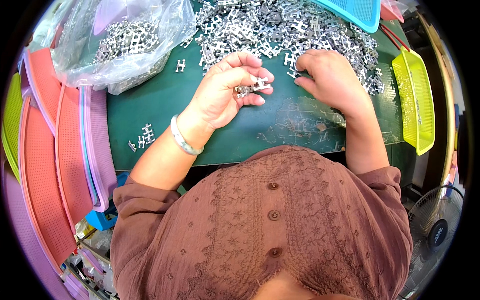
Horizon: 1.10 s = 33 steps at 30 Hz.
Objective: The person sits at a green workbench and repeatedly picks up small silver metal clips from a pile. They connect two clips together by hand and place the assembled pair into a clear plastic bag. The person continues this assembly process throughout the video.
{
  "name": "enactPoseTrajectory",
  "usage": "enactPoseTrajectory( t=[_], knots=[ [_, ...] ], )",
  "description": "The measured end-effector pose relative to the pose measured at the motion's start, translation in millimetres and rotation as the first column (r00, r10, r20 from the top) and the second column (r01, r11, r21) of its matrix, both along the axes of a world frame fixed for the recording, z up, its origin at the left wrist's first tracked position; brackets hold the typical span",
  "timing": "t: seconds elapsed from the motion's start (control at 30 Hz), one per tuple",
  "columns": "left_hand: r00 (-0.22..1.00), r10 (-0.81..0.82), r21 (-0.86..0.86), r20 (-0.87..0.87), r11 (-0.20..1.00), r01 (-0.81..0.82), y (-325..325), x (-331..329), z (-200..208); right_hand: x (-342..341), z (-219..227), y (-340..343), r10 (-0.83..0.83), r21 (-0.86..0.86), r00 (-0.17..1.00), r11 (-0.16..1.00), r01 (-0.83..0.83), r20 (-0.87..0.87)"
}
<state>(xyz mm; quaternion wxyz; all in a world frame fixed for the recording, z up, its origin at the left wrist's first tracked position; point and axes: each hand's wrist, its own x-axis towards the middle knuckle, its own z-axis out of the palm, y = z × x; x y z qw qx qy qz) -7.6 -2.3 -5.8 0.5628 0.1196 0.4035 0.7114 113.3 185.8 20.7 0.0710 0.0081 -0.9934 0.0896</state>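
From my remote seat I get the left hand (220, 92) palm partly up, fingers curled round a few metal pieces (250, 89), thumb pressing from above; I'd guess that cupped grip is there so several can sit together without dropping. The right hand (330, 77) is palm down at the near edge of the big heap (260, 30), thumb and forefinger bent with a gap showing between them; can't tell if it pinches anything, the other fingers are tucked out of my sight. Heap lies at the far side of the green table (235, 145), within reach of both hands, probably so picking needs little arm travel and the near strip stays usable. One loose piece (180, 65) lies apart, left of the heap, and a small cluster (145, 137) sits beside the left forearm, maybe set aside on purpose; I can't confirm. The clear plastic bag (77, 75) at far left holds more of the same, its walls likely stopping them from spreading. Yellow-green basket (425, 115) is at the right edge. Held pieces: silvery, shiny, small, knobbly, with short arms off a bar, roughly H-shaped judging by the loose ones; in the palm they overlap, so I can't count them. Finer detail too small to read.
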Motion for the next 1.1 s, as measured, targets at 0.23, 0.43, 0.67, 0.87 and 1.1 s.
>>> enactPoseTrajectory(
  t=[0.23,0.43,0.67,0.87,1.1],
  knots=[
    [0.998,-0.063,-0.07,0.0,0.996,0.063,3,3,3,0,0,0,0.062,-0.035,0.998,0.997,-0.062,0.015],
    [0.996,-0.086,-0.089,-0.019,0.993,0.083,1,4,2,3,6,-3,0.031,0.058,0.999,0.998,-0.033,0.035],
    [0.989,-0.104,-0.033,0.104,0.994,0.108,2,2,-1,0,2,-2,0.09,0.037,0.996,0.995,-0.091,0.027],
    [0.993,-0.118,-0.23,-0.018,0.967,0.111,5,11,2,-4,6,-10,0.148,-0.056,0.979,0.986,-0.157,-0.138],
    [0.991,-0.132,-0.26,-0.018,0.958,0.123,6,14,5,-5,8,-7,0.163,-0.113,0.958,0.975,-0.193,-0.235]
  ],
)
